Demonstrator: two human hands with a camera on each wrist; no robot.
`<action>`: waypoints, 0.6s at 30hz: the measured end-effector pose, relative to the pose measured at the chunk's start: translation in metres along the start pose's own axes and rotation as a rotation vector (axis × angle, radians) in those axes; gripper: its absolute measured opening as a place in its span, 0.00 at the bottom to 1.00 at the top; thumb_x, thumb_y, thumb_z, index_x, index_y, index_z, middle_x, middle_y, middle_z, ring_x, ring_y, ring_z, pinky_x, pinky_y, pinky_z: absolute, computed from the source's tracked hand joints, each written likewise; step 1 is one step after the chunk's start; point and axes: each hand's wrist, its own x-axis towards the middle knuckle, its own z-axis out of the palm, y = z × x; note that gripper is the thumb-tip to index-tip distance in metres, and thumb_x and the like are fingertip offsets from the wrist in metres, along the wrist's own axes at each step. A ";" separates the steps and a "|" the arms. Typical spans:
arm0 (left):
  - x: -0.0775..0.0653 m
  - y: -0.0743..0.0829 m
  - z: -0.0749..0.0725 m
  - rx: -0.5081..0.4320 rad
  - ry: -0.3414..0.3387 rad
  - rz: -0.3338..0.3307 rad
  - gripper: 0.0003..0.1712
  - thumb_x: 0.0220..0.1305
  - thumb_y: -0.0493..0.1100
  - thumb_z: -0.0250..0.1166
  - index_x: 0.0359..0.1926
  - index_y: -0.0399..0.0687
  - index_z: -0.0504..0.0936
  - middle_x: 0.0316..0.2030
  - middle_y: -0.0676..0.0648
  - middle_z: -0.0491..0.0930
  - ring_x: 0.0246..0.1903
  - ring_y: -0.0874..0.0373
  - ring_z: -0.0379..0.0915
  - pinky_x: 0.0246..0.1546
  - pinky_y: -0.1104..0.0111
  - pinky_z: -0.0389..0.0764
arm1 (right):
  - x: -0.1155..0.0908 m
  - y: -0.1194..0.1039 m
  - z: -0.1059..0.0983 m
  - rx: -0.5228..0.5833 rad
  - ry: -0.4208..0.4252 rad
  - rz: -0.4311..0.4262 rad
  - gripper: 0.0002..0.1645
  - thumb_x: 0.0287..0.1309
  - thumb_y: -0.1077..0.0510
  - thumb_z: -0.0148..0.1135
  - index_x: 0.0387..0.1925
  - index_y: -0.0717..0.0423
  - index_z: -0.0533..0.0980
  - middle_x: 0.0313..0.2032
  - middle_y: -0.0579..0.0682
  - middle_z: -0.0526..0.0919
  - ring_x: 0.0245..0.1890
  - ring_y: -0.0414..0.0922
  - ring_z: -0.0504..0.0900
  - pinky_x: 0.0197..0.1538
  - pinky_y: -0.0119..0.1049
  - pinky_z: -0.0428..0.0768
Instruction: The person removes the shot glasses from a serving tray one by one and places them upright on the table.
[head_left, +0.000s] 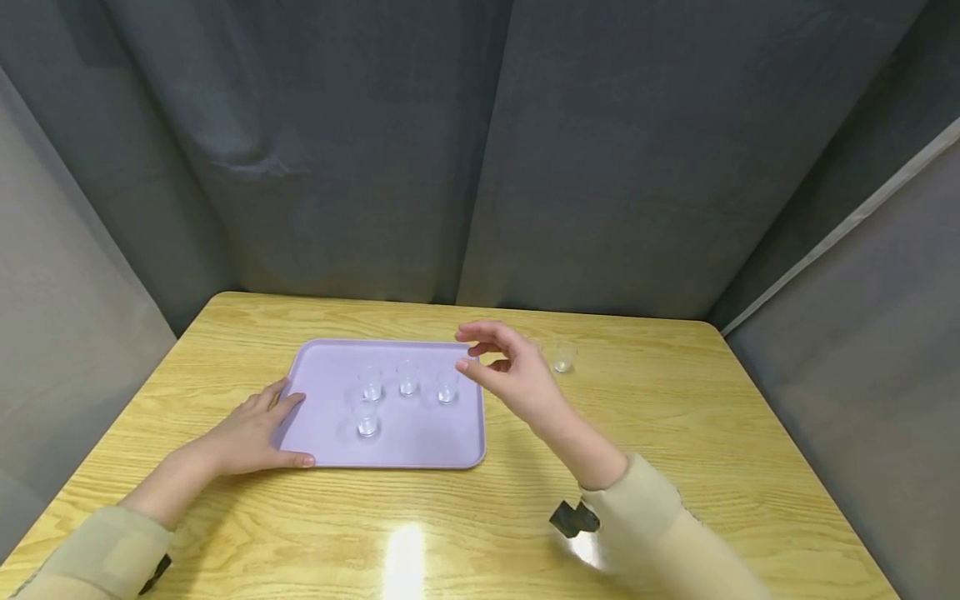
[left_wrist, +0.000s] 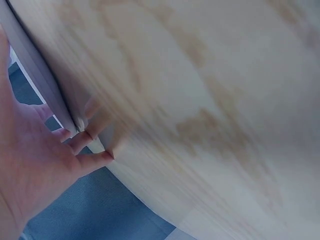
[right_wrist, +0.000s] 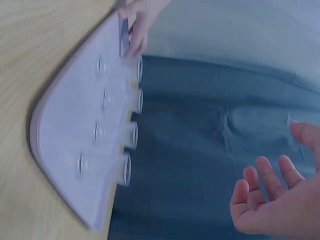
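"Tray [head_left: 420, 446] first: where do your feeds show it?"

"I have it lying flat on the left part of the table [head_left: 675, 433], lilac, with rounded corners. Four clear glasses [head_left: 367, 425] stand upright on it. From the head camera I count three in a loose row toward the far side, and one nearer, just in front of the leftmost."

"And the left hand [head_left: 251, 437]?"

"I see it at the tray's left end, fingers spread, thumb lying along the near rim. It touches the tray without curling round it, as far as I can make out. My left wrist view shows fingertips reaching past the edge, close to the table; whether they press on it, I cannot tell."

"What does the right hand [head_left: 517, 375] have?"

"Nothing. I see it above the tray's right end, fingers gently bent, thumb well apart from them. My right wrist view shows that same wide gap, and the hand clear of all four glasses."

"Any more glasses?"

"I find a fifth glass [head_left: 562, 360] upright on the table, right of the tray. Past the far edge hangs a dark curtain [head_left: 600, 150]."
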 end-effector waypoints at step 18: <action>0.000 0.000 0.002 0.006 0.013 0.011 0.64 0.43 0.78 0.61 0.67 0.34 0.61 0.69 0.27 0.47 0.63 0.26 0.49 0.57 0.35 0.58 | 0.008 0.023 0.085 0.042 -0.188 0.070 0.28 0.52 0.56 0.69 0.56 0.49 0.73 0.53 0.49 0.79 0.49 0.54 0.77 0.42 0.31 0.78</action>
